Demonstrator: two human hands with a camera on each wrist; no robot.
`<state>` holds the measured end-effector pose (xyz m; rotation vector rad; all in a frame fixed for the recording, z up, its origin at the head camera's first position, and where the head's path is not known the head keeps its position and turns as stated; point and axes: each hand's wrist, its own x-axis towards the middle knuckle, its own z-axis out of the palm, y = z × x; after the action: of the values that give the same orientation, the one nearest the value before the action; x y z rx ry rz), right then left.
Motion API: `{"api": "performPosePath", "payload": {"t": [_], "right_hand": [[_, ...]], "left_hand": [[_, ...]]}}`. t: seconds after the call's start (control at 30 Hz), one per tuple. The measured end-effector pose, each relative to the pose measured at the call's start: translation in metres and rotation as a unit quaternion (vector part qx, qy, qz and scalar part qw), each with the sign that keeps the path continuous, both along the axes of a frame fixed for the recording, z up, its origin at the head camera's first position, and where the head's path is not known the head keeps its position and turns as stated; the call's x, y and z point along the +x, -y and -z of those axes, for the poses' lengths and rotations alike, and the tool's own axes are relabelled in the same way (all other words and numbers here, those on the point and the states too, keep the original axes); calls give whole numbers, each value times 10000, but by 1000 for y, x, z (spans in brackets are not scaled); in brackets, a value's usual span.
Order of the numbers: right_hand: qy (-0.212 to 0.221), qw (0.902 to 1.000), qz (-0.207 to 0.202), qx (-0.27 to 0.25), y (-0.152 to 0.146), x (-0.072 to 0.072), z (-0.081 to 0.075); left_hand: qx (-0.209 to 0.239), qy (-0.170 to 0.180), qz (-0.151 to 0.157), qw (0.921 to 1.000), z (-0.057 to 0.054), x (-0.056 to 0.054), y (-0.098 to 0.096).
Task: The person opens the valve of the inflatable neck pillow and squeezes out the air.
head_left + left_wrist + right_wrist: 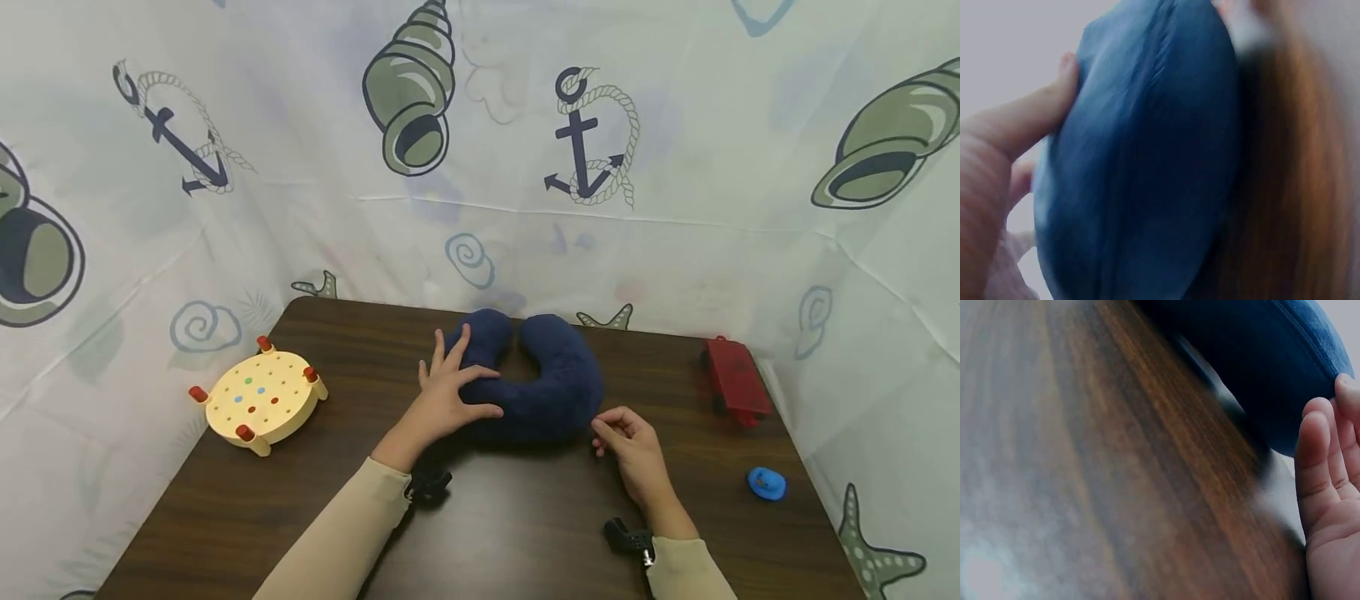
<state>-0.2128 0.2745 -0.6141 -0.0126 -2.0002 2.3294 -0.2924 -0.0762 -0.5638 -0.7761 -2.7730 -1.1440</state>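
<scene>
A dark blue U-shaped neck pillow [551, 400] lies on the brown table with its gap facing the back wall. My left hand [450, 392] rests on the pillow's left side, fingers spread and thumb pointing right. In the left wrist view, that thumb presses the plush cloth of the pillow [1147, 150] beside a long seam. At the pillow's front right edge, my right hand [633, 450] pinches with thumb and forefinger. The right wrist view has the thumb tip at the seam of the pillow [1260, 369], the other fingers bent loosely below.
A round cream pegboard stool [262, 396] with red-tipped legs sits at the table's left. To the right are a red toy skateboard [737, 379] and a small blue object [767, 483]. A white sea-patterned cloth [510, 208] surrounds the table [525, 517].
</scene>
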Motion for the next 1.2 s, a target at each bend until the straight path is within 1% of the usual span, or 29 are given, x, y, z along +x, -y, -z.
{"api": "performPosePath", "payload": {"t": [0.03,0.13,0.2,0.27,0.4,0.57,0.7,0.8,0.93,1.0,1.13,1.2], "right_hand": [[66,9999,60,48,0,0,0],[244,9994,217,117,1,-1,-1],[335,9989,301,133,1,0,-2],[366,9986,333,190,2,1,-2],[282,9988,319,262,1,3,-2],[94,9997,110,175,-1,4,-2],[-23,9999,-69,127,-3,4,-3],[-42,9992,-187,352,-3,4,-4],[96,9955,-290,896,1,4,-6],[200,9936,-256,1083,4,6,-7],[434,9923,-244,1138,13,10,-8],[592,9917,-257,1115,22,14,-10]], "left_hand": [[14,36,-2,10000,1,-2,3],[125,324,128,9993,4,-5,10],[195,557,232,9980,7,-6,12],[294,738,254,9965,7,-7,13],[362,917,165,9950,4,-6,11],[293,1070,-9,9938,0,-5,11],[229,1094,-133,9936,1,-6,11],[208,1044,-225,9941,1,-6,9],[234,976,-382,9942,1,-5,6],[240,944,-472,9941,2,-5,3],[230,849,-627,9942,3,-2,-2],[230,797,-680,9942,4,-1,-4]]}}
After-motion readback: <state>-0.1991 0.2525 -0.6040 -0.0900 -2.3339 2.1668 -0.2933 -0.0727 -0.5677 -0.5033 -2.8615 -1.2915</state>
